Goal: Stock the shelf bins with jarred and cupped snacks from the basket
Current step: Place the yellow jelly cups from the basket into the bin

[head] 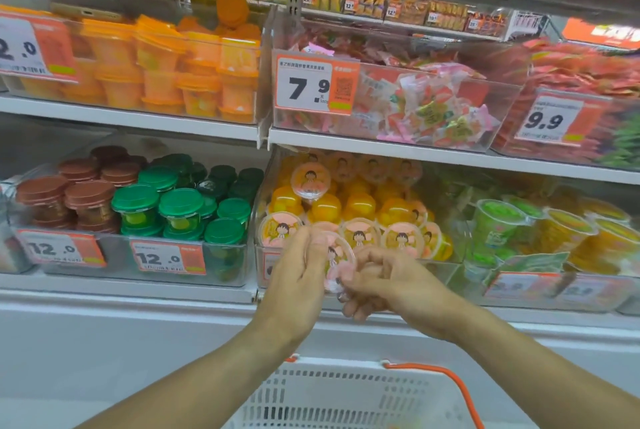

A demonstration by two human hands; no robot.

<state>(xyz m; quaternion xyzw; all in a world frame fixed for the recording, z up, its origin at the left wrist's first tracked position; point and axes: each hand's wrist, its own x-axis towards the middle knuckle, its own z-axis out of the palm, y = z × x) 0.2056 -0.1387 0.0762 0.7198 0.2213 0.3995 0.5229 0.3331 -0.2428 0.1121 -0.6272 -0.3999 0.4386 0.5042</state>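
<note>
Both grips on one fruit cup point(337, 260), lid facing camera: left hand point(298, 269) fingers curled round its left edge, right hand point(381, 281) pinching its lower right rim. Cup held just in front of clear bin point(263, 221) of matching cups, lower shelf. White basket point(346, 397) below forearms.

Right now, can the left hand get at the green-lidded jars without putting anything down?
Probably not. The left hand and the right hand both grip a cartoon-lidded cup. The green-lidded jars sit open-topped just to its left, nothing blocking them, but it would need freeing first.
</note>
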